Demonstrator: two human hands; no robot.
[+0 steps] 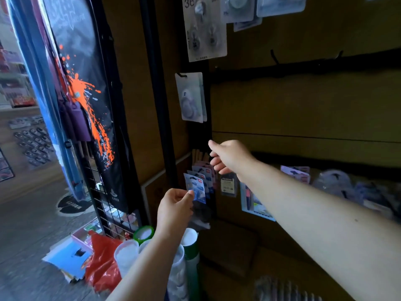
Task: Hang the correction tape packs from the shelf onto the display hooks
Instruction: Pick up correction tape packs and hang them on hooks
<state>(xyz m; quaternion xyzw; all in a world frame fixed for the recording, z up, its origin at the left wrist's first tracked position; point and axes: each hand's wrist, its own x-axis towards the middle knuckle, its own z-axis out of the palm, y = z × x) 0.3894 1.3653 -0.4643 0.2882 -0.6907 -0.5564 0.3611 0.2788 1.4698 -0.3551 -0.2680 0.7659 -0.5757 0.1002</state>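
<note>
Left hand [174, 206] pinches the front blue-and-white carded correction tape pack [196, 187], already hanging with others on a low hook. Right hand [230, 156], fingers loosely spread, hovers above. Best steady the row while seating packs fully.

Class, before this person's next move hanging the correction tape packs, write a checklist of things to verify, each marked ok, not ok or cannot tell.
1. Left hand grips the front correction tape pack: ok.
2. Right hand free, fingers relaxed, holding nothing: ok.
3. Front pack's hole seated on its hook: cannot tell, hidden.
4. More packs hanging behind the front one: ok.
5. Empty hooks on the upper rail: ok.
6. More packs waiting on the shelf: cannot tell, blurred.
</note>
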